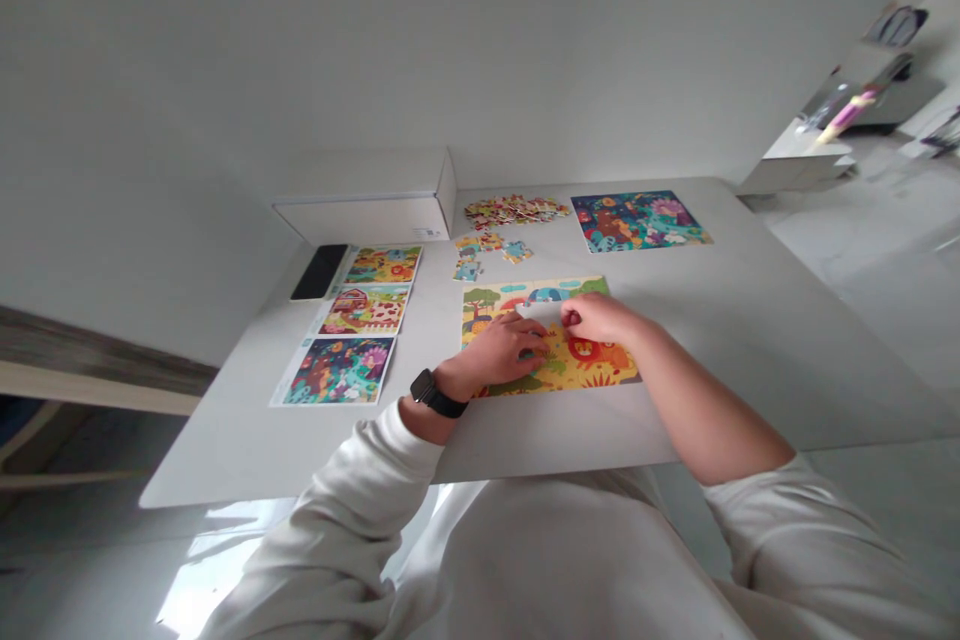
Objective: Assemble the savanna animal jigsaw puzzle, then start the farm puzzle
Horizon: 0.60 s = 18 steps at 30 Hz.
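A jigsaw puzzle [574, 380] with a lion, trees and yellow ground lies in front of me, with a bare gap [541, 312] in its upper middle. My left hand [506, 350] rests on the puzzle's left part, fingers bent and apart, with a black watch [424, 386] on the wrist. At the right side of the gap, my right hand [600, 317] is closed over the puzzle. Whatever its fingers may hold is hidden. Several loose puzzle pieces [516, 250] lie just beyond the puzzle.
A heap of puzzle pieces [516, 210] lies at the back beside a white box [367, 215]. A dark-coloured finished puzzle [641, 220] is at the back right. On the left are a phone [320, 272] and several picture cards [337, 370]. A wall borders the table [780, 340].
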Each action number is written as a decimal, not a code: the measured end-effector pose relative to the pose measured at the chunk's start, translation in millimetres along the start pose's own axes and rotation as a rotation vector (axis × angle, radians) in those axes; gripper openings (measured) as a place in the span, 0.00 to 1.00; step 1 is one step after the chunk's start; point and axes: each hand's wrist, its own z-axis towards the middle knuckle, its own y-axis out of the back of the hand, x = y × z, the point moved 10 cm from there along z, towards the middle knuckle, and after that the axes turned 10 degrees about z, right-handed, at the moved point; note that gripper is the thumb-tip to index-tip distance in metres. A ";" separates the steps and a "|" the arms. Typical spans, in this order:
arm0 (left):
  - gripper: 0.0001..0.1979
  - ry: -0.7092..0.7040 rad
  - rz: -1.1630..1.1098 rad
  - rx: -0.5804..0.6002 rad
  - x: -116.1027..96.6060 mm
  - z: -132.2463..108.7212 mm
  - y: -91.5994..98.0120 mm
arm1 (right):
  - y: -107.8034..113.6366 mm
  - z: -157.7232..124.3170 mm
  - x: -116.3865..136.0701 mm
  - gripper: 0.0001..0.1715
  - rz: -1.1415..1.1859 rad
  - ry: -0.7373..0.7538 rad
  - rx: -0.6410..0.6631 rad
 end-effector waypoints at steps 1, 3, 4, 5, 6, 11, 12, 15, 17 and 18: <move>0.10 0.000 0.011 0.008 -0.8 -0.1 0.0 | -0.5 -0.1 0.8 0.10 0.007 0.005 0.002; 0.10 -0.001 0.022 0.015 -2.0 -0.4 0.5 | -2.1 -0.1 0.3 0.09 0.009 0.008 0.011; 0.10 -0.002 0.024 0.017 -2.4 -0.5 0.5 | -3.1 -0.2 -0.5 0.09 0.003 0.006 0.020; 0.11 -0.003 0.024 0.017 -2.5 -0.6 0.4 | -4.0 -0.4 -1.0 0.09 -0.003 0.006 0.028; 0.11 -0.003 0.022 0.016 -2.5 -0.7 0.3 | -4.2 -0.7 -1.4 0.09 -0.004 0.007 0.032; 0.12 0.020 -0.012 -0.027 2.3 -1.2 3.8 | -2.2 -2.4 1.8 0.08 0.021 0.025 0.032; 0.12 0.033 -0.023 -0.053 5.0 -1.4 7.8 | -2.3 -2.4 1.7 0.08 0.018 0.020 0.036; 0.11 0.084 -0.049 -0.186 18.3 -4.1 30.6 | -2.1 -1.5 0.4 0.09 0.030 0.011 0.039; 0.11 0.129 -0.050 -0.290 32.3 -9.7 51.1 | -0.7 -0.6 -1.5 0.07 0.065 0.013 0.029; 0.10 0.160 -0.044 -0.335 41.2 -13.9 61.3 | 0.3 -0.2 -2.8 0.06 0.084 0.015 0.021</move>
